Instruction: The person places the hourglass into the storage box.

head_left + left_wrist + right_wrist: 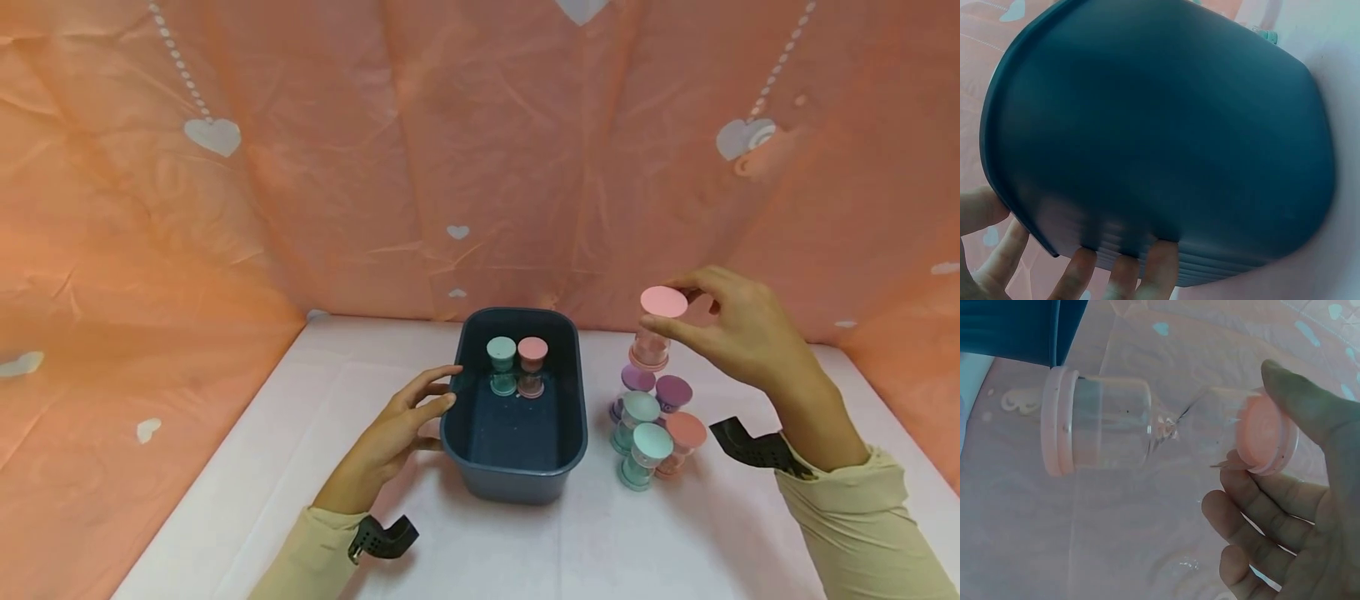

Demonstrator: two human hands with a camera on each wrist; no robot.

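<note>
Between thumb and fingers, my right hand (742, 325) pinches the upper end of an hourglass with pink caps (664, 302). In the right wrist view this hourglass (1116, 422) has clear bulbs and a narrow neck. It is held above several standing hourglasses: two purple ones (637, 379), two mint ones (652, 442) and a coral one (686, 429). My left hand (386, 429) touches the left side of a dark blue bin (517, 485), its fingertips (1161, 256) against the outer wall. Inside the bin stand a mint hourglass (502, 350) and a pink hourglass (532, 350), side by side.
A white tabletop (300, 467) lies under everything. Behind and at both sides hangs a pink-orange cloth (487, 150) with pale hearts. The bin stands between my hands, left of the hourglass group.
</note>
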